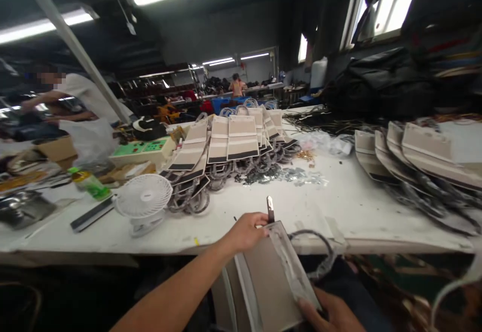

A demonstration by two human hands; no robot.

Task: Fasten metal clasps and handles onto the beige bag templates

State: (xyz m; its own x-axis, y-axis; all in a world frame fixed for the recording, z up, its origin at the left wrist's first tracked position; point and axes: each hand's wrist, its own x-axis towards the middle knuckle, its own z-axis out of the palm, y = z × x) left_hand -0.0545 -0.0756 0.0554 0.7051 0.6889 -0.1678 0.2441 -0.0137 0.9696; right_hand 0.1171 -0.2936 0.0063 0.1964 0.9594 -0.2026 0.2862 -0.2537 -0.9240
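While the bag (269, 278) is at the near edge of the table (211, 229), my left hand (248, 230) pinches its top edge and my right hand (332, 312) grips its lower side, presumably to hold it steady.

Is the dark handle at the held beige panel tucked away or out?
Out: the dark handle loops visibly past the edge of the beige panel.

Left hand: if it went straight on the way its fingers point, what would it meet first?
For the left hand, probably the shiny-tipped dark strap right at its front; exact depth is unclear.
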